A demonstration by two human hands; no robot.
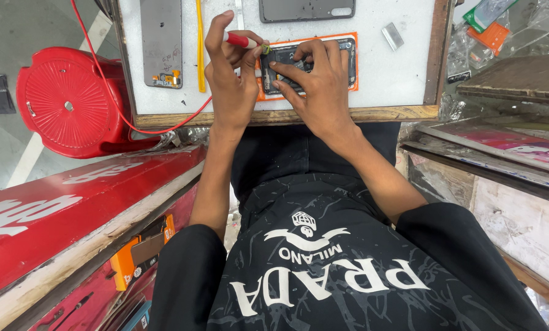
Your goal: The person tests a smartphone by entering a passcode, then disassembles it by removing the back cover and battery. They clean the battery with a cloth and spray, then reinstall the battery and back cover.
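2 hands are working on an opened phone (342, 55) lying on the white board (403, 79). Left hand (231, 79) is pinching a red screwdriver (242, 41); right hand (317, 79) is pressing flat, holding nothing. Slipping could scratch parts, or a tiny screw could roll away.

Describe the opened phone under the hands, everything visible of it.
The opened phone lies flat on the white work board, long side across, back cover off, dark inner parts exposed. An orange border frames it. The right hand presses its fingers on the middle. The left hand holds a red-handled screwdriver, tip at the phone's upper left corner. Much of it is hidden by the hands.
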